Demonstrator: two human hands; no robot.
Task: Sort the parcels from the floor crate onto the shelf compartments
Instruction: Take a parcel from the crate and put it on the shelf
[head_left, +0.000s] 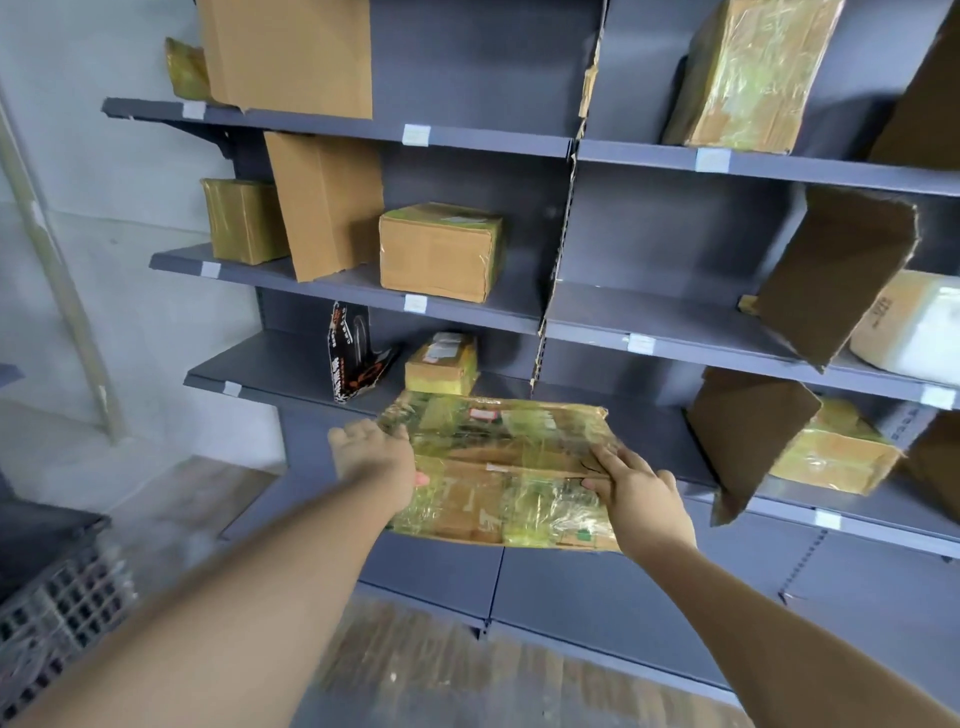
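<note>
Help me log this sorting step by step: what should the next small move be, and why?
Probably slide the flat parcel forward onto the lower shelf. The left hand and right hand grip its side edges. It is held just in front of the shelf's edge, where a bare stretch shows between the small taped box and the leaning cardboard sheet.

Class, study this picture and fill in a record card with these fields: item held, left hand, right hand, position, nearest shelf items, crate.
Item held: flat cardboard parcel wrapped in yellowish tape
Left hand: grips the parcel's left edge
Right hand: grips its right edge, thumb on top
Position: in the air in front of the grey shelf, not yet set down
Nearest shelf items: small taped box; black printed carton
Crate: dark crate at lower left, blurred
</note>
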